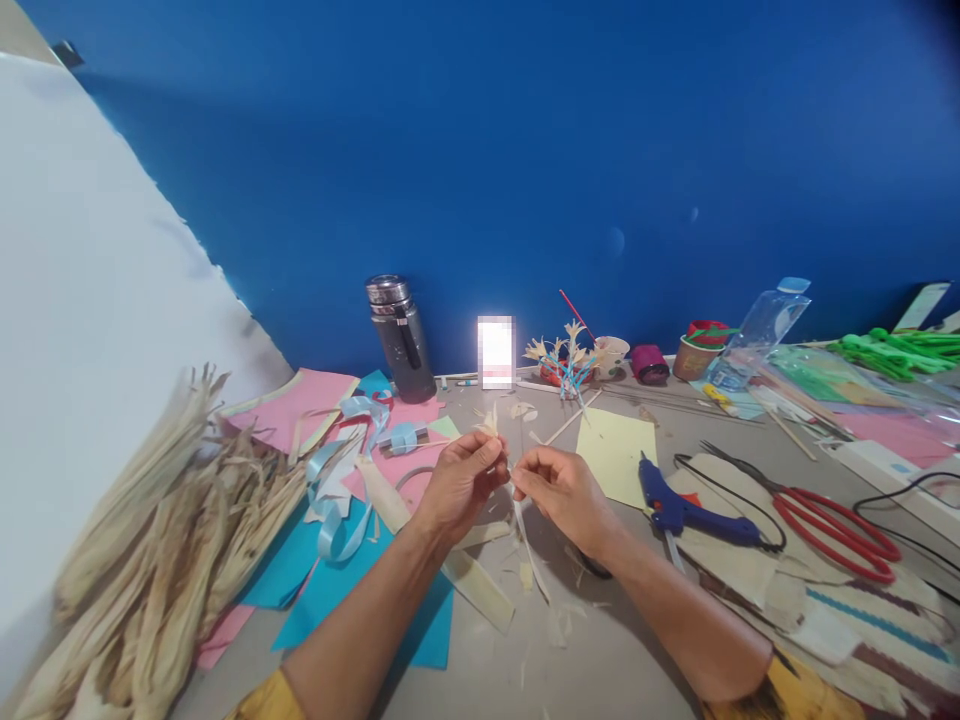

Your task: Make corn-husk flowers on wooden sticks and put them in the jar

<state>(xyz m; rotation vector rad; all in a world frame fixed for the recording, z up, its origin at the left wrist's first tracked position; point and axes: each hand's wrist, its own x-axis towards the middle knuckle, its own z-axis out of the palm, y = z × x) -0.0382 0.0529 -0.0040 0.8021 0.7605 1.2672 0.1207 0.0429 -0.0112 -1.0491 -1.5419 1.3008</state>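
Above the middle of the table, my left hand (461, 485) pinches a small pale flower (489, 420) that looks made of dried corn husk; its petals stick up past my fingertips. Close beside it, my right hand (559, 490) is closed, thumb and finger pressed together at the upper end of a thin pale strip (531, 555) that hangs below both hands. Whether the strip is wound on the flower's stem cannot be made out. Husk pieces (480, 590) and small scraps lie underneath. Farther back stands a bunch of similar husk flowers with blue stems (574, 365).
Dried corn husks (161, 560) are heaped at left, beside blue paper (405, 610) and light-blue ribbon (330, 535). A dark flask (403, 345) stands by the wall. To the right lie a blue glue gun (694, 515), red-handled scissors (832, 530) and a plastic bottle (761, 335).
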